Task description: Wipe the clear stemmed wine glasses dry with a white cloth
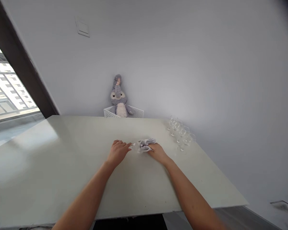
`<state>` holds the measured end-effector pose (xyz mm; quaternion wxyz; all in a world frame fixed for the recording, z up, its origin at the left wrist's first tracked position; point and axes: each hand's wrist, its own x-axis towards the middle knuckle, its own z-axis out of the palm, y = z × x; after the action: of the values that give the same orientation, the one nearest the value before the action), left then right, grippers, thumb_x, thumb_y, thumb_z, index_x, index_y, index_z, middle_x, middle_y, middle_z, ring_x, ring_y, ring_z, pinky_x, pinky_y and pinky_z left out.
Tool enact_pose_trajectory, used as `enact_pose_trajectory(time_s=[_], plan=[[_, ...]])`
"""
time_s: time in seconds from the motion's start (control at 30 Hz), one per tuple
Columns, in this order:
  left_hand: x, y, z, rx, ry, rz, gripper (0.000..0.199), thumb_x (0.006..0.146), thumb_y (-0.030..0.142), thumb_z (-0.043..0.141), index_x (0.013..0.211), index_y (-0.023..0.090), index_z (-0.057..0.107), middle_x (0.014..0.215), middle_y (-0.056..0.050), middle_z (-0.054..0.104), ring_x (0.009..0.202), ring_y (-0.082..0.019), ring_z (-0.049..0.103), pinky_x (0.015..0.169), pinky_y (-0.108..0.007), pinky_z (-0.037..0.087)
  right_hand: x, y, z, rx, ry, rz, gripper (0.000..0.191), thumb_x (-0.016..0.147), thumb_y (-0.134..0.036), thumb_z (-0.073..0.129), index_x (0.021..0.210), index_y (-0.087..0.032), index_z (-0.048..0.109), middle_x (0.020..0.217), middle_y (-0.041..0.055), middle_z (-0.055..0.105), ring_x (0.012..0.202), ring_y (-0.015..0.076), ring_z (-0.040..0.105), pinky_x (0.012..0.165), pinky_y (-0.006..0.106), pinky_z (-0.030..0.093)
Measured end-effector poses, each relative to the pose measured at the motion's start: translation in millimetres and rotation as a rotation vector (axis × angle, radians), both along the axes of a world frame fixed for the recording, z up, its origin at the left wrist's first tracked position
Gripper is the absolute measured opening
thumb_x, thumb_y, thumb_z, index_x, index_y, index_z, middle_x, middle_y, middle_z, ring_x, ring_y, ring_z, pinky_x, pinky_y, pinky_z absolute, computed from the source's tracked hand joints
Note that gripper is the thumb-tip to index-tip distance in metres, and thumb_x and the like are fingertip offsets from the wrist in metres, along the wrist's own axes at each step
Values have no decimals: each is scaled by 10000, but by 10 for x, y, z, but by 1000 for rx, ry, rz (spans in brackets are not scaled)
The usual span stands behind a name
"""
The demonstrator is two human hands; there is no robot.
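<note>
Over the middle of the white table (124, 188), a small clear stemmed glass (135, 147) lies sideways between my hands. My left hand (118, 151) is closed on its foot end, thumb and fingers pinching it. A pale grey-white cloth (146, 145) is bunched in my right hand (157, 152), which pushes it into the bowl of the glass. The cloth hides much of the bowl and the right fingertips.
Several clear stemmed glasses (181, 131) stand grouped at the table's back right, near the wall (218, 80). Beyond the back edge, a grey plush toy (121, 102) sits in a white perforated basket (138, 112). A window (9, 83) is at the left.
</note>
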<state>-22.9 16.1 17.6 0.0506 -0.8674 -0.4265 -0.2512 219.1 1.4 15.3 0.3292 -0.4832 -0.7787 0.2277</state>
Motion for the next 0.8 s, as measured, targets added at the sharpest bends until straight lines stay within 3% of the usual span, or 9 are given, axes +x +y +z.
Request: enact_pose_trajectory(time_s=[0.13,0.23,0.33,0.43,0.53,0.63,0.8], plan=[[-82,64,-11,-43,8,200,289,847,344,398,1052,246,576,696,-54,642,711,-207,542,728,-351,307,122,18,81,247,4,-179,248,793,-239,477,986,-271,629,1041,4,641,972,193,576,846,338,369],[-113,92,-21,-57,28,298,281,840,331,411,1052,238,571,706,-56,647,712,-215,543,697,-350,296,34,-91,146,369,-71,-151,248,832,-318,448,1003,-269,622,1127,19,596,1032,208,541,917,394,299],[-67,65,-29,-35,73,286,242,817,251,445,1018,233,579,704,-50,643,702,-206,537,681,-342,293,-191,-239,172,445,-258,0,304,820,-414,466,1070,-293,589,1218,9,528,1130,240,449,1005,466,142],[48,-20,-29,33,155,133,148,766,138,474,799,184,611,656,-51,610,699,-196,518,694,-342,300,-406,-323,153,460,-383,32,366,838,-414,430,1176,-298,513,1256,9,492,1191,271,356,1015,507,64],[168,-110,-30,148,217,-33,177,743,66,462,624,156,557,623,-50,567,694,-178,494,752,-350,304,-477,-304,138,389,-342,-25,336,864,-335,385,1156,-266,536,1206,30,538,1137,254,412,992,478,169],[241,-161,-49,231,214,-105,216,777,63,427,628,159,550,620,-41,543,678,-160,478,752,-340,308,-375,-212,145,210,-116,-80,295,850,-318,395,1024,-236,619,1083,37,610,1009,206,513,899,378,323],[289,-177,-124,186,121,-104,219,838,305,444,961,197,590,621,-27,567,662,-167,498,661,-312,325,-70,-27,78,-306,521,-135,304,768,-417,497,789,-166,667,737,24,645,681,165,562,629,274,412]])
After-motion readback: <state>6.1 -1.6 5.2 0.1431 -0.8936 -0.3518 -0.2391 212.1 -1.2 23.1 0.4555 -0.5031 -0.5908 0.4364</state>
